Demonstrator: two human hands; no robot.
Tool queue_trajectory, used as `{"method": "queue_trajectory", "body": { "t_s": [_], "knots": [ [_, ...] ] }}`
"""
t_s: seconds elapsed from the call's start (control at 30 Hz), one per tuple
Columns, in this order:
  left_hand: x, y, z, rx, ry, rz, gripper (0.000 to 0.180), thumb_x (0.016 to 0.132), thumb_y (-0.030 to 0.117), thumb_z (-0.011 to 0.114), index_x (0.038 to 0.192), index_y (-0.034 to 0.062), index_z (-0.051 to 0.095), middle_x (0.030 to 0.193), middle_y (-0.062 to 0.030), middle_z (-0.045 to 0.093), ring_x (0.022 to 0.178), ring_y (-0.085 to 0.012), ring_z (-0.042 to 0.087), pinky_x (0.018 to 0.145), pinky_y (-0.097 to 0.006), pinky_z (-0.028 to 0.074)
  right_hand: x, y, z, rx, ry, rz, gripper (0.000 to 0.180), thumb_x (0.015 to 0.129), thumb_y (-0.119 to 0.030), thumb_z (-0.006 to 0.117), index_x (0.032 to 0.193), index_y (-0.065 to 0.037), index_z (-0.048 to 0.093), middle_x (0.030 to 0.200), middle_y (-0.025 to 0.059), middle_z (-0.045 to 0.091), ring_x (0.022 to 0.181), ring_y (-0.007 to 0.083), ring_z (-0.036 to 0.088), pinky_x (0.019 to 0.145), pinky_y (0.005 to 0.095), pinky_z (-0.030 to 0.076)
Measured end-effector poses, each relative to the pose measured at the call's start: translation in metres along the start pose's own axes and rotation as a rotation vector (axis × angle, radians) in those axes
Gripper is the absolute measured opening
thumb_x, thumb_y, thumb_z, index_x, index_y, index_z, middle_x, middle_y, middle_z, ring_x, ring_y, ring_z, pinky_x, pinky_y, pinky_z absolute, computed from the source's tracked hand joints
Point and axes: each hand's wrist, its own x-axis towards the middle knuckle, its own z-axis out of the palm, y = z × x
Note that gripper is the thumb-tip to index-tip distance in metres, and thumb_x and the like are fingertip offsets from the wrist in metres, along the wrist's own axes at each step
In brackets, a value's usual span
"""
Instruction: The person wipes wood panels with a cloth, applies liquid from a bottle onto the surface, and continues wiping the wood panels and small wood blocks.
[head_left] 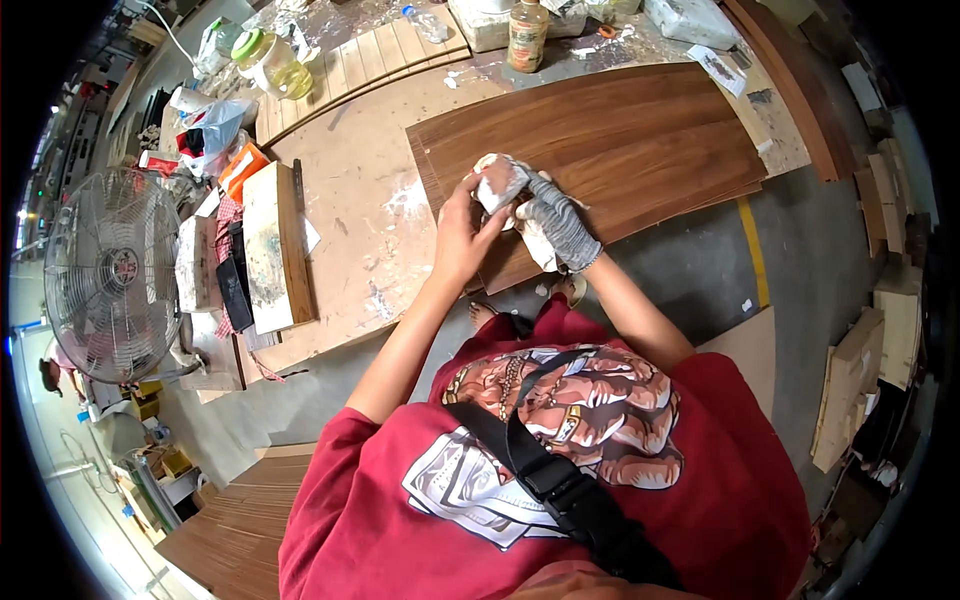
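Above the near left corner of a dark brown wood-grain panel (620, 140), both hands meet round a crumpled whitish rag (505, 182). My left hand (462, 230) is bare, its fingers and thumb curled about the rag's left side. A grey knitted glove covers my right hand (560, 222), which grips the same rag from the right. Part of the cloth hangs below the gloved hand, past the panel's near edge. Whether anything is wrapped inside the rag is hidden. Under the top panel, the edge of another sheet shows at the right.
On the stained worktable (360, 210), a lidded jar of yellowish liquid (285, 75) stands far left and a labelled bottle (527, 38) beyond the panel. Slatted boards (370, 55) lie behind. A wooden block (275, 240) and a caged fan (120, 270) are at the left.
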Motion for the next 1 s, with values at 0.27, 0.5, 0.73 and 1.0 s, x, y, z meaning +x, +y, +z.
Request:
{"method": "queue_trajectory", "body": {
  "t_s": [0.27, 0.5, 0.73, 1.0],
  "knots": [
    [0.015, -0.001, 0.021, 0.203, -0.159, 0.15, 0.076, 0.079, 0.034, 0.081, 0.139, 0.0031, 0.048, 0.137, -0.0213, 0.059, 0.134, -0.0375, 0.05, 0.118, -0.051, 0.027, -0.008, -0.013, -0.018, 0.042, 0.087, 0.071, 0.056, 0.093, -0.016, 0.07, 0.143, 0.001, 0.049, 0.132, 0.0054, 0.06, 0.119, 0.0155, 0.057, 0.104, 0.0304, 0.046],
    [0.012, -0.014, 0.043, 0.688, -0.27, 0.257, 0.055, 0.093, 0.044, 0.064, 0.145, 0.0271, 0.054, 0.158, -0.0148, 0.037, 0.151, -0.0391, 0.023, 0.123, -0.057, 0.015, 0.007, -0.006, -0.192, 0.155, 0.516, -0.289, 0.024, 0.1, -0.034, 0.058, 0.111, -0.013, 0.065, 0.102, -0.0014, 0.063, 0.094, 0.0119, 0.057, 0.086, 0.0288, 0.048],
    [-0.038, -0.016, -0.018, 0.569, -0.391, 0.31, 0.05, 0.093, 0.031, 0.065, 0.141, 0.0227, 0.058, 0.156, -0.0147, 0.04, 0.15, -0.0398, 0.026, 0.122, -0.055, 0.021, -0.033, -0.023, -0.446, -0.299, 1.071, -0.024, 0.036, 0.091, -0.036, 0.066, 0.108, -0.005, 0.072, 0.102, 0.004, 0.07, 0.093, 0.0176, 0.061, 0.092, 0.0325, 0.045],
    [-0.083, -0.002, -0.035, 0.401, -0.522, 0.265, 0.056, 0.082, 0.018, 0.076, 0.137, 0.0199, 0.061, 0.156, -0.013, 0.041, 0.149, -0.0425, 0.026, 0.12, -0.054, 0.026, -0.044, -0.037, -0.511, -0.314, 1.096, 0.115, 0.056, 0.087, -0.043, 0.07, 0.123, -0.001, 0.069, 0.12, 0.0092, 0.067, 0.11, 0.0215, 0.057, 0.102, 0.0323, 0.04]
  ]
}}
